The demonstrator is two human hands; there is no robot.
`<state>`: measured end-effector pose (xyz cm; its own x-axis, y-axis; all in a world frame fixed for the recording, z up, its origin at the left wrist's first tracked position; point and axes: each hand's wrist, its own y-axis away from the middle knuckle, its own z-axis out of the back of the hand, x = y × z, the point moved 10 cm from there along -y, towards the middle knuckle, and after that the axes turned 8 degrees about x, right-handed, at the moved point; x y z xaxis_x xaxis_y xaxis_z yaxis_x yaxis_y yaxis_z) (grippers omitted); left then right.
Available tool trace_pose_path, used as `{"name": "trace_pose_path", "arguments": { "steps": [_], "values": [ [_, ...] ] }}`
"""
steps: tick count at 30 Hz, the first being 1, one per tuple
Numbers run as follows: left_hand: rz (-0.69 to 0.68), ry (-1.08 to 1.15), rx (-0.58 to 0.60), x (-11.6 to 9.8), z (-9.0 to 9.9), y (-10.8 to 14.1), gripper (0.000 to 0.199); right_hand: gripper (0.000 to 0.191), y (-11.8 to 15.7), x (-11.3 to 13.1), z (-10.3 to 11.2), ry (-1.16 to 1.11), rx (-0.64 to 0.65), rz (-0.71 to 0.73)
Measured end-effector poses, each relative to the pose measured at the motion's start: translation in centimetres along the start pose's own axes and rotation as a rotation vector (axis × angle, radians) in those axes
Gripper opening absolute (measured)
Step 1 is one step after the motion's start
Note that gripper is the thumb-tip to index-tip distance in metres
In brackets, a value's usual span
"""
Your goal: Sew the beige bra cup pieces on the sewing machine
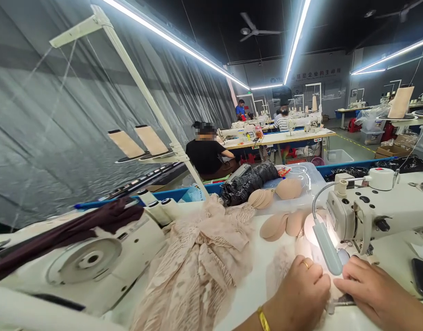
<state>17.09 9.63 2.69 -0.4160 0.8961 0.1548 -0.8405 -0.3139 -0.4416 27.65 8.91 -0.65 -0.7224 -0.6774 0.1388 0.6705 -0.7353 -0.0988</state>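
Left hand (pixel 302 289) and right hand (pixel 373 287) lie close together, fingers curled down on pale lace fabric (pixel 301 250) under the sewing machine (pixel 366 211) lamp; whether they pinch it is unclear. More lace (pixel 197 266) is heaped left of them on the worktop (pixel 262 280)

lace fabric (pixel 197 257): beige, patterned | sewing machine (pixel 380 207): white | bra cups (pixel 276 225): tan

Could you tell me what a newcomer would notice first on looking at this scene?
Most likely the pile of beige lace fabric heaped across the middle of the white table, with foam bra cups just behind it. At lower right, the left hand and right hand rest under the lit sewing machine. Bright ceiling light strips run towards other seated workers.
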Motion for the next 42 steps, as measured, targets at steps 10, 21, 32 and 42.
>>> {"name": "trace_pose_path", "arguments": {
  "steps": [10,21,32,42],
  "values": [
    [0.031,0.043,-0.002,0.1,0.0,-0.4,0.018,0.033,0.4,-0.5,-0.9,-0.016,0.030,-0.024],
    [0.063,0.151,0.034,0.7,-1.2,0.0,0.024,0.029,0.2,-1.1,0.7,-0.119,-0.144,-0.040],
    [-0.043,0.235,0.197,2.4,-3.7,-2.5,0.017,0.031,0.6,-2.6,0.0,0.041,-0.167,-0.104],
    [-0.093,0.244,0.201,3.7,-5.4,-3.5,0.015,0.031,0.9,-3.7,-1.3,0.174,-0.176,-0.129]
  ]
}}
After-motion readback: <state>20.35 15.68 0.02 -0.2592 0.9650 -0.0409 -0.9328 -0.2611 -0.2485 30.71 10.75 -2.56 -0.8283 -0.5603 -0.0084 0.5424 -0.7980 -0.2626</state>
